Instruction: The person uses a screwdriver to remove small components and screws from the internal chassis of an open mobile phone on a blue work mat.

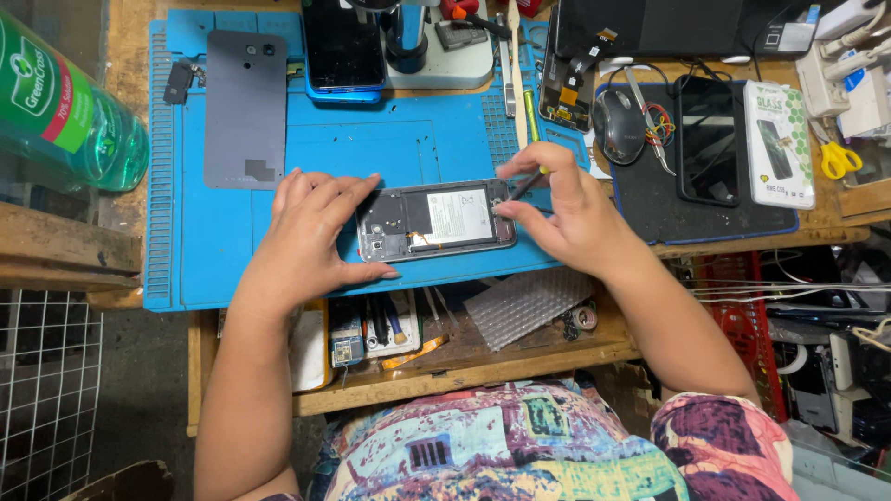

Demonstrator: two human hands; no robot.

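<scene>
Steadying the opened phone [436,221] on the blue mat [232,241] atop the counter [125,56], your left hand [311,232] lies flat against its left end, fingers spread; your right hand [566,213] fingers pinch a thin dark tool [525,187] at its right end.

The 2 forearms are bare, with no sleeves, rings or watch. The person wears a multicoloured patchwork-print garment [520,445].

White-green flat box [780,142] far right, dark phone screen [708,139] beside it, green-labelled bottle [65,116] left
</scene>
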